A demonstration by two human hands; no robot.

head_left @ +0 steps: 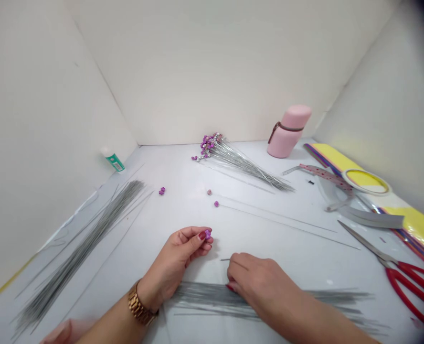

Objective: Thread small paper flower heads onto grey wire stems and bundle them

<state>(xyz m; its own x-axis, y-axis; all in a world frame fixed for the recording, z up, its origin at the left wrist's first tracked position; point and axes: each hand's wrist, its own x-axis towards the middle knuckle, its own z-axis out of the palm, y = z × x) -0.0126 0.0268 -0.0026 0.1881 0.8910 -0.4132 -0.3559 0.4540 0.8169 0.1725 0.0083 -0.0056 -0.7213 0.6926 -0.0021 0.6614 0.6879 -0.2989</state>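
Observation:
Between the thumb and fingers of my left hand [186, 248] is a small shiny purple bud [207, 234]. My right hand [255, 272] is closed on a thin grey wire [225, 259], whose tip pokes out to the left, apart from the bud. Under both hands lies a loose bundle of straight grey wires [205, 294]. Just beyond, two wires rest on the table, one tipped with a purple bud [216, 204] and one with a pinkish bud [209, 192]. A few loose purple buds [162, 191] sit to the left.
Another wire bundle [90, 239] lies at the left. Finished-looking budded stems [240, 162] are heaped at the back, near a pink bottle [290, 131]. Red-handled scissors [387, 260], a tape roll [365, 182] and yellow packs [335, 160] line the right side. A green-labelled tube [114, 161] stands back left.

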